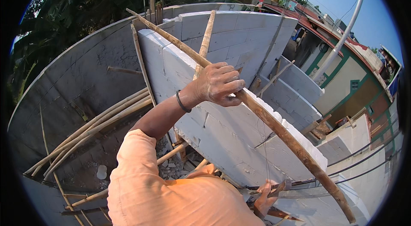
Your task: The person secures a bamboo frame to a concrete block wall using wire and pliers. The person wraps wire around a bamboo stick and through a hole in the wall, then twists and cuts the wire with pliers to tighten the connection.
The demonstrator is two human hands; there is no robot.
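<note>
Long pole [280, 126]: tan, mottled with dark brown
Block wall [231, 127]: white, lined with thin joints
Shirt [171, 192]: plain light orange
Wristband [180, 103]: black
Boundary wall [94, 67]: grey
House [351, 78]: cream, green trim

The wooden pole [295, 147] under the left hand [220, 84] looks worn and faintly glossy. Below that hand, the wall [231, 140] is matt and chalky, rough along its top edge. Metal wire [266, 157] runs above the right hand [265, 200]; left of it, the shirt [171, 194] is matt cloth.
</note>
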